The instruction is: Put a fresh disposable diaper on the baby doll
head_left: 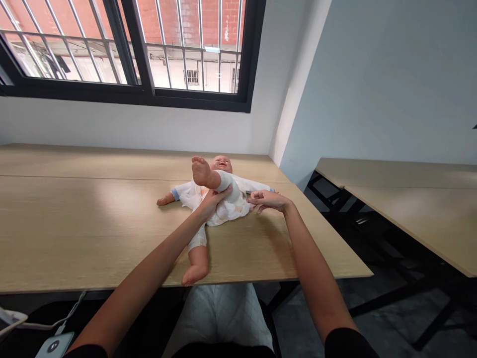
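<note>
A baby doll (218, 189) in white clothes lies on its back on the wooden table (93, 223), head toward the window. One doll leg is raised, foot in the air; the other leg stretches toward the table's front edge. My left hand (211, 200) is closed around the raised leg's thigh. At the doll's right side, my right hand (266, 200) pinches the white garment near its hip.
A second wooden table (410, 199) stands to the right across a dark floor gap. A barred window (149, 49) fills the wall behind. A phone (55, 344) and a white cable (70, 308) lie low at the left, below the table edge.
</note>
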`<state>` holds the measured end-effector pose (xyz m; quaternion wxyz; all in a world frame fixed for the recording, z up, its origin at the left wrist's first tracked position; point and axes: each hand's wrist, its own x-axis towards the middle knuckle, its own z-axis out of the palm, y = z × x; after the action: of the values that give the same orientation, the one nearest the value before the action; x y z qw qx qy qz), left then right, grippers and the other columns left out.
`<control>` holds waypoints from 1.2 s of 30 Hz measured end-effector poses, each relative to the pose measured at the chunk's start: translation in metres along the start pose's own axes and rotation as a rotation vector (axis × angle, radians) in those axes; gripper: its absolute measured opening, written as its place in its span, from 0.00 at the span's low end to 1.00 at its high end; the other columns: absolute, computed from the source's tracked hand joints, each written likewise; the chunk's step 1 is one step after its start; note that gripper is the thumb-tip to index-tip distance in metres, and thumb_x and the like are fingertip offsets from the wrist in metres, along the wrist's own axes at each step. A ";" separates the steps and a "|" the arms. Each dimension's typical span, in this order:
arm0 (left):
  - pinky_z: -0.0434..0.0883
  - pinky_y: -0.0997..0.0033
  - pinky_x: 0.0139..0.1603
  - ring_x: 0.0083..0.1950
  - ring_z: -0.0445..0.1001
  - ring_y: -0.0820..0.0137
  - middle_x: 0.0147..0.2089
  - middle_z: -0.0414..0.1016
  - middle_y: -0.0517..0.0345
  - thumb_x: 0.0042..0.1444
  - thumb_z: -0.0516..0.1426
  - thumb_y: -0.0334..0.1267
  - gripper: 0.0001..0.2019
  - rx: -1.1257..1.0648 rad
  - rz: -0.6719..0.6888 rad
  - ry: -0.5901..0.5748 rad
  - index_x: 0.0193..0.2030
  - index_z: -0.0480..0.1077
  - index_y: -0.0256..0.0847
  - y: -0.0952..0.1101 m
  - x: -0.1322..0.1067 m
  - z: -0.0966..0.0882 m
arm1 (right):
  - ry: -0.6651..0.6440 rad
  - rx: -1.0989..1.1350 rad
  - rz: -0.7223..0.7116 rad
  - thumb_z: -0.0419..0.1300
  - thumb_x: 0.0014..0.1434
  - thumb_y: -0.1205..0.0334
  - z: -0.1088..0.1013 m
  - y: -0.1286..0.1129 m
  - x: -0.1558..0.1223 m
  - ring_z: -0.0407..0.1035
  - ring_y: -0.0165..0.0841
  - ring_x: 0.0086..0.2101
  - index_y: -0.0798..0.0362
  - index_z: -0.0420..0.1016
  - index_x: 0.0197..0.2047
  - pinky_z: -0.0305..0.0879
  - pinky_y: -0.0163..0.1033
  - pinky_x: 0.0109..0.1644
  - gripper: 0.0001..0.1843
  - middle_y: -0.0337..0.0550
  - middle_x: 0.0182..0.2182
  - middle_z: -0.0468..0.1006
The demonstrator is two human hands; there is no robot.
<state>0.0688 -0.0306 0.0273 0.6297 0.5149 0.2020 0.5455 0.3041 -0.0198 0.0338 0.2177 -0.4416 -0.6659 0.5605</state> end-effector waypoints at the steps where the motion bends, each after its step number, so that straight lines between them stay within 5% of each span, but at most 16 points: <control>1: 0.62 0.55 0.65 0.61 0.66 0.51 0.50 0.75 0.46 0.40 0.71 0.50 0.28 0.001 -0.002 0.002 0.46 0.75 0.37 0.000 0.000 0.000 | 0.012 -0.017 0.006 0.70 0.49 0.45 0.000 0.000 0.001 0.71 0.29 0.35 0.56 0.63 0.30 0.70 0.31 0.32 0.26 0.43 0.33 0.73; 5: 0.62 0.56 0.65 0.61 0.66 0.52 0.49 0.76 0.47 0.39 0.72 0.49 0.29 0.003 0.015 0.026 0.47 0.74 0.38 -0.001 0.001 0.000 | 0.013 -0.051 0.028 0.74 0.44 0.50 0.000 0.001 0.002 0.68 0.26 0.30 0.56 0.64 0.30 0.63 0.28 0.27 0.26 0.39 0.28 0.71; 12: 0.62 0.54 0.65 0.60 0.67 0.52 0.49 0.76 0.49 0.39 0.72 0.50 0.32 0.013 0.007 0.033 0.50 0.73 0.39 0.000 -0.001 0.000 | -0.080 -0.030 0.037 0.74 0.44 0.52 -0.001 0.001 0.001 0.73 0.30 0.35 0.56 0.65 0.34 0.65 0.29 0.30 0.25 0.43 0.35 0.76; 25: 0.63 0.55 0.64 0.61 0.65 0.49 0.47 0.76 0.48 0.39 0.71 0.51 0.28 0.013 0.017 0.012 0.43 0.73 0.37 -0.003 0.003 -0.004 | -0.021 0.000 0.054 0.69 0.48 0.55 -0.004 0.001 -0.002 0.72 0.29 0.32 0.56 0.66 0.35 0.65 0.30 0.30 0.19 0.47 0.36 0.78; 36: 0.63 0.55 0.63 0.61 0.65 0.49 0.44 0.77 0.48 0.38 0.72 0.50 0.30 -0.008 -0.003 0.025 0.45 0.73 0.36 -0.003 0.002 -0.004 | 0.312 0.070 0.048 0.69 0.45 0.54 -0.004 0.000 0.001 0.69 0.27 0.26 0.55 0.69 0.37 0.64 0.29 0.26 0.20 0.42 0.28 0.75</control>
<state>0.0682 -0.0268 0.0238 0.6298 0.5054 0.2085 0.5518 0.3068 -0.0168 0.0348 0.3204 -0.5314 -0.5931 0.5130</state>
